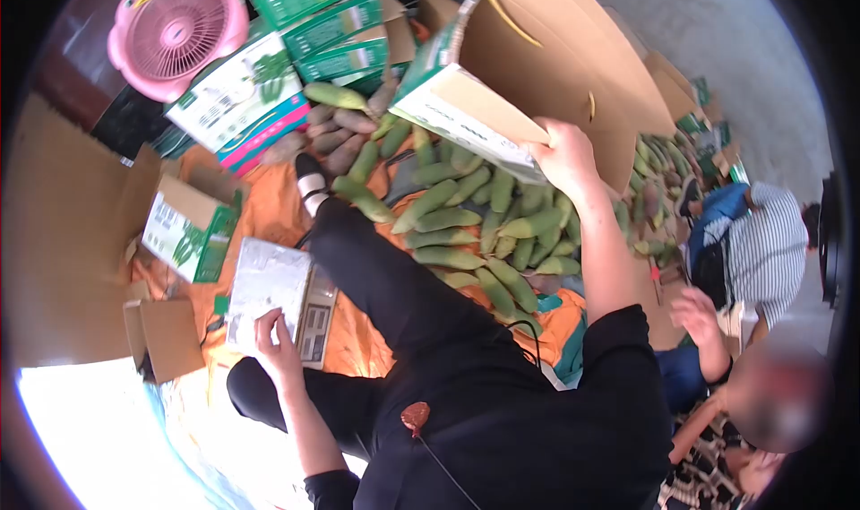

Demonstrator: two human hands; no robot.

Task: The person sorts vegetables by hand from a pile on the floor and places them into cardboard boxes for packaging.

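Observation:
My right hand (564,156) grips the edge of an open cardboard box (488,125), which is tilted above a pile of long green radishes (448,219). The inside of the box that shows is bare brown card. My left hand (278,349) hovers at the near edge of a flat silver weighing scale (267,286), its fingers loosely bent and apart with nothing seen in them. The scale's display panel (315,322) faces my leg.
Green cartons (331,26) and a pink fan (177,33) stand at the back left. Two smaller boxes (190,232) sit left of the scale. Orange sheeting (269,196) covers the floor. People, one in a striped shirt (766,241), are at the right near more radishes (658,160).

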